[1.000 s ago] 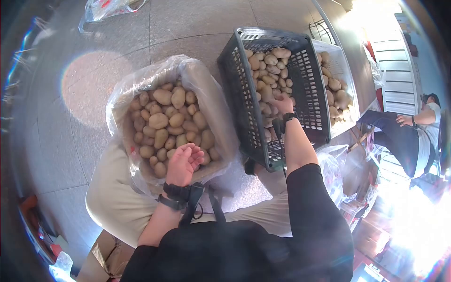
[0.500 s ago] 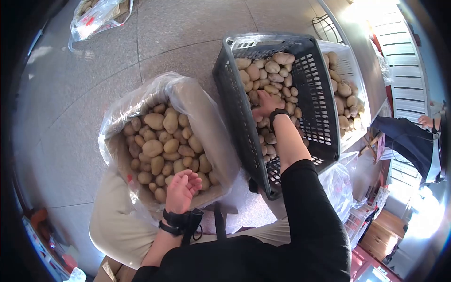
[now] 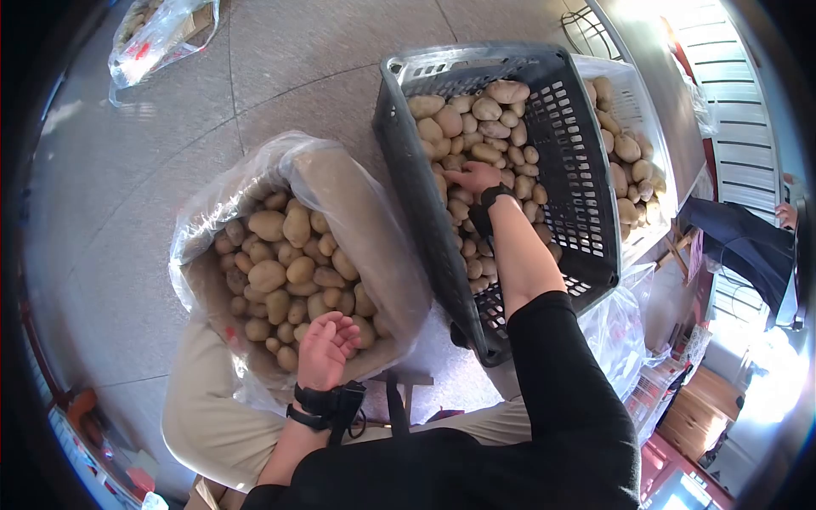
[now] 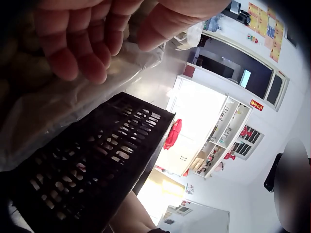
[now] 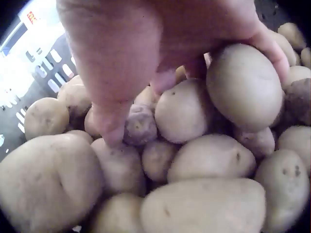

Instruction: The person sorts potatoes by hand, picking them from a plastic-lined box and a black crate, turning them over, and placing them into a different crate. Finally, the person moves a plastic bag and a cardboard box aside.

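The head view showed potatoes [image 3: 486, 153] heaped in a black crate [image 3: 580, 174], the right hand [image 3: 478, 180] reaching down among them. From above, most of its underside was hidden; the right wrist view showed a wide grip, the thumb well apart from the fingers and touching one potato, another finger lying along a bigger one. Some fingertips were lost behind the potatoes there.

The left hand [image 3: 323, 350] hung above the near side of a plastic-lined box [image 3: 374, 234], over a second potato heap [image 3: 293, 272]. Its grip was slack, the fingers loosely bent. The left wrist view caught those fingers close up, with the thumb apart from them, and also the black crate's slotted outer wall, wall shelves [image 4: 221, 140] and a red item [image 4: 173, 135].

Only the head view took in the white crate [image 3: 627, 100] beyond the black one, more potatoes inside it, and a plastic bag [image 3: 161, 47] on the floor [image 3: 127, 238].
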